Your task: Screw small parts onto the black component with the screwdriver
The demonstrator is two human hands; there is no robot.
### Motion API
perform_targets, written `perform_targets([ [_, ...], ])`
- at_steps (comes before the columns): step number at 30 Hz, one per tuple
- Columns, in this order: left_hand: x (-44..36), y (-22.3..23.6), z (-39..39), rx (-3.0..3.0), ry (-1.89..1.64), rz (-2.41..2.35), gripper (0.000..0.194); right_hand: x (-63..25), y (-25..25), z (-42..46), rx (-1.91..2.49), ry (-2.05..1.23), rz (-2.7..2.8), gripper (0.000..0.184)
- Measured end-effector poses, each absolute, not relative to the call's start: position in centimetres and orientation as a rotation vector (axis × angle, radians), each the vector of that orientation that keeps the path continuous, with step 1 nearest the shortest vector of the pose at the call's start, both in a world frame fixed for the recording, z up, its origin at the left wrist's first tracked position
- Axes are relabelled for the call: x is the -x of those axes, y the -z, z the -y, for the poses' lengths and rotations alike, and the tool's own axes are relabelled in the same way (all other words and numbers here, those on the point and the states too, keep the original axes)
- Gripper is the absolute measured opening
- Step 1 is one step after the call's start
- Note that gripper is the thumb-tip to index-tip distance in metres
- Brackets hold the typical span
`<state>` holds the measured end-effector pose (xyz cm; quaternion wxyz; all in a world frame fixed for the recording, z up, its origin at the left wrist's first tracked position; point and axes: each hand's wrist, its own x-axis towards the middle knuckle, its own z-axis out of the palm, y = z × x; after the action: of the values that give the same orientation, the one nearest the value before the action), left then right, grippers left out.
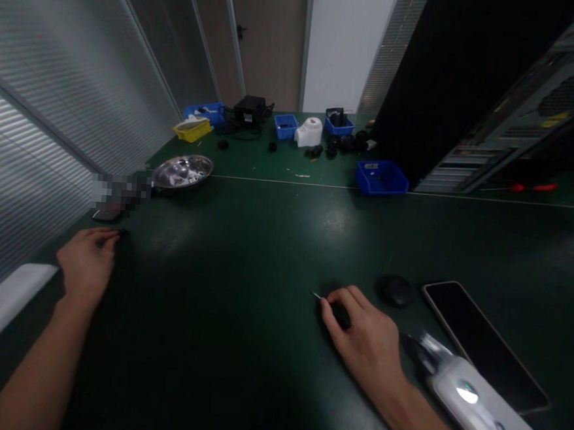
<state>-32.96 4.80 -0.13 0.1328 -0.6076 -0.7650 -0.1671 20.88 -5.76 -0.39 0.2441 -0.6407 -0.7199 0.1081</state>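
Observation:
My left hand [87, 263] reaches over the left side of the green table, its thumb and fingertips closed on a small black piece [123, 232] whose kind I cannot make out. Just beyond it lies a dark flat object [107, 214], partly blurred. Right of the middle, my right hand [364, 341] rests low over the table with fingers curled. A thin metal tip [317, 296] sticks out from its thumb and forefinger; the rest is hidden in the hand. Close by on the right are a round black object [396, 291] and a dark-screened phone or tablet [484, 343].
A metal bowl [184, 172] with small white pieces stands at the back left. Blue bins [382, 178], a yellow tray [192, 130], a white housing [309, 133] and black parts line the far side. White devices [490, 406] flank both forearms.

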Motion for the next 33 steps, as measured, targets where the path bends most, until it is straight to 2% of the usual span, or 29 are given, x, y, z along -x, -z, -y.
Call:
perform_targets([
  [4, 32.3, -0.4, -4.7, 1.704, 0.300, 2.246, 0.048, -20.9, 0.3, 5.8, 1.756, -0.297, 1.968, 0.030],
  [8, 31.8, -0.4, -4.5, 1.718, 0.195, 2.234, 0.047, -20.8, 0.3, 5.8, 1.755, -0.292, 1.965, 0.031],
  [16, 32.2, 0.3, -4.7, 1.735, 0.355, 2.191, 0.043, -20.8, 0.5, 5.8, 1.752, -0.269, 1.977, 0.029],
  [20, 32.2, 0.4, -5.0, 1.701, 0.395, 2.217, 0.047, -20.9, 0.5, 5.8, 1.754, -0.283, 1.989, 0.028],
  [28, 31.4, -0.2, -4.9, 1.748, 0.323, 2.209, 0.046, -20.8, 0.4, 5.9, 1.731, -0.246, 1.979, 0.030],
  [33, 30.5, -0.5, -4.5, 1.628, 0.281, 2.253, 0.057, -20.7, 0.4, 5.9, 1.733, -0.235, 1.980, 0.028],
])
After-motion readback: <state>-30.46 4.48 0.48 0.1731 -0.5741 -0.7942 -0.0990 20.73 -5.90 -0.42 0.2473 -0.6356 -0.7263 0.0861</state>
